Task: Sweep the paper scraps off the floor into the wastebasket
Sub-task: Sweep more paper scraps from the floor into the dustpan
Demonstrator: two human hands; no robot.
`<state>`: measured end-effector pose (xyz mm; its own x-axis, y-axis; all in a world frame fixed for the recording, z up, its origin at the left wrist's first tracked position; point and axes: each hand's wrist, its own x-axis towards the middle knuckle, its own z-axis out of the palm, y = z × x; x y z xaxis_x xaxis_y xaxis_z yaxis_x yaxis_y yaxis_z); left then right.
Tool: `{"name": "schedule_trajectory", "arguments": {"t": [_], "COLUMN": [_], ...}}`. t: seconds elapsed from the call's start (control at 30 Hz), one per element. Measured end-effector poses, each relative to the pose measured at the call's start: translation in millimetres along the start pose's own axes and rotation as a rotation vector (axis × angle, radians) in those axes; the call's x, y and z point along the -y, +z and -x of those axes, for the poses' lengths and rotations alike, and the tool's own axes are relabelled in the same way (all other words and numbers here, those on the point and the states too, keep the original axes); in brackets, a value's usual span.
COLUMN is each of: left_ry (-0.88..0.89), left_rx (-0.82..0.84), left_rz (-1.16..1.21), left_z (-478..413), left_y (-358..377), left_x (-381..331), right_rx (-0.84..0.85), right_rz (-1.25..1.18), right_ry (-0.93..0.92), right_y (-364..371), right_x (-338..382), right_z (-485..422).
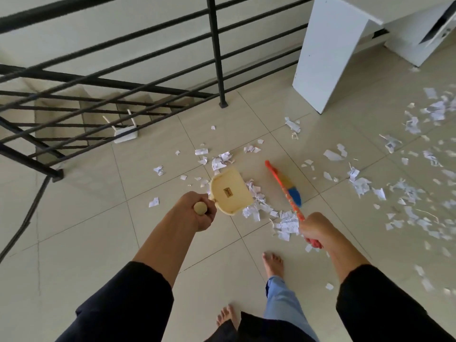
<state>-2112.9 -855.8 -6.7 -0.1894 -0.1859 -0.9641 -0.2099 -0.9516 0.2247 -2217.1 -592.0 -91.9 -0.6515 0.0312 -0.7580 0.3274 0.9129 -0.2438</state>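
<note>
We see the left hand point(197, 213) curled round the dustpan point(230, 192) handle, pan on the floor point(98, 193). Right hand point(314, 229) grips the broom point(287, 191) stick, bristles down just right of the pan. Paper scraps point(256, 206) piled between pan and broom, more scattered far right. No wastebasket visible.

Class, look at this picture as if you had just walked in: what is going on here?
A person is sweeping up torn paper. The left hand grips the handle of a cream dustpan set on the tiled floor. The right hand grips a red-handled broom, its head beside the pan. Paper scraps lie around the pan and far to the right. No wastebasket is in view.
</note>
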Motion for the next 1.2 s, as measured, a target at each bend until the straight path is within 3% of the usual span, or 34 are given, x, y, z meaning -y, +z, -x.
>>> {"name": "schedule_trajectory", "arguments": {"t": [0.13, 0.3, 0.47, 0.6, 0.73, 1.2], "left_ry": [0.01, -0.01, -0.027, -0.036, -0.069, 0.005], "left_rx": [0.016, 0.044, 0.05, 0.039, 0.044, 0.039], "left_rz": [-0.081, -0.181, -0.26, -0.29, -0.317, -0.322], "left_z": [0.3, -2.2, -4.3, -7.4, -4.3, 9.4], "left_y": [-25.5, -36.2, -34.5, -29.6, -16.9, -4.6], "left_x": [14.3, 35.6, 54.9, 70.9, 86.5, 79.2], "right_rx": [0.031, -0.104, -0.204, -0.209, -0.104, 0.184], "right_rz": [-0.01, -0.105, -0.264, -0.679, -1.109, -0.958], "right_ry": [-0.002, -0.027, 0.264, 0.502, 0.64, 0.293], "right_y": [42.1, 88.4, 108.4, 119.2, 139.9, 118.3], "right_x": [-43.3, -89.9, -143.5, -196.0, -213.2, -114.3], "right_z": [27.2, 69.8, 95.0, 103.2, 107.6, 97.0]}}
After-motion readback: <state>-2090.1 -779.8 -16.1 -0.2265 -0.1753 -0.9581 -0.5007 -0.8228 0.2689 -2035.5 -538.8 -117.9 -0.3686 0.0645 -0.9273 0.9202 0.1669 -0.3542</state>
